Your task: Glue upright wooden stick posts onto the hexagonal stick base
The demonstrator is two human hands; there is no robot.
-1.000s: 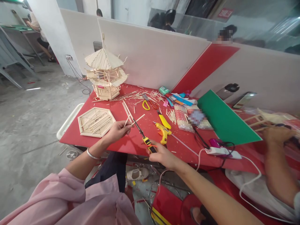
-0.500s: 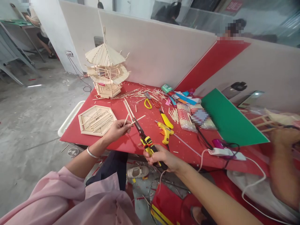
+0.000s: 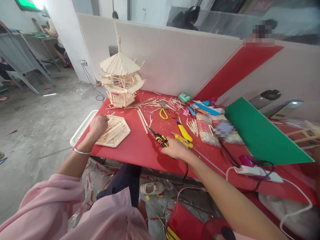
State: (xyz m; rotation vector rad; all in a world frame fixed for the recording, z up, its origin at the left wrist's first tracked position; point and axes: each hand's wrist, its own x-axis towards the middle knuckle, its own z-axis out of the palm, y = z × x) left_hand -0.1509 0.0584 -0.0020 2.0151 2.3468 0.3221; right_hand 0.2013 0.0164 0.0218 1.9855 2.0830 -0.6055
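My left hand (image 3: 98,124) lies curled on the left corner of a flat hexagonal panel of wooden sticks (image 3: 117,131), with a thin wooden stick (image 3: 110,114) poking out past its fingers. My right hand (image 3: 175,150) rests low on the red table (image 3: 140,150). Its fingers are closed on the handle end of the yellow-and-black cutters (image 3: 158,137), which lie flat on the table. A yellow glue gun (image 3: 183,140) lies just behind that hand.
A stick-built pagoda model (image 3: 121,80) stands at the back left. Loose sticks, yellow scissors (image 3: 163,114), a yellow knife (image 3: 184,131), stick bundles (image 3: 204,128), a green board (image 3: 262,136) and a power strip (image 3: 257,170) with cables cover the table. A white partition (image 3: 175,60) runs behind it.
My left hand moved from mid-table over to the hexagonal panel, taking the stick along. My right hand lowered the cutters flat onto the table. The other person's arm at right has left view.
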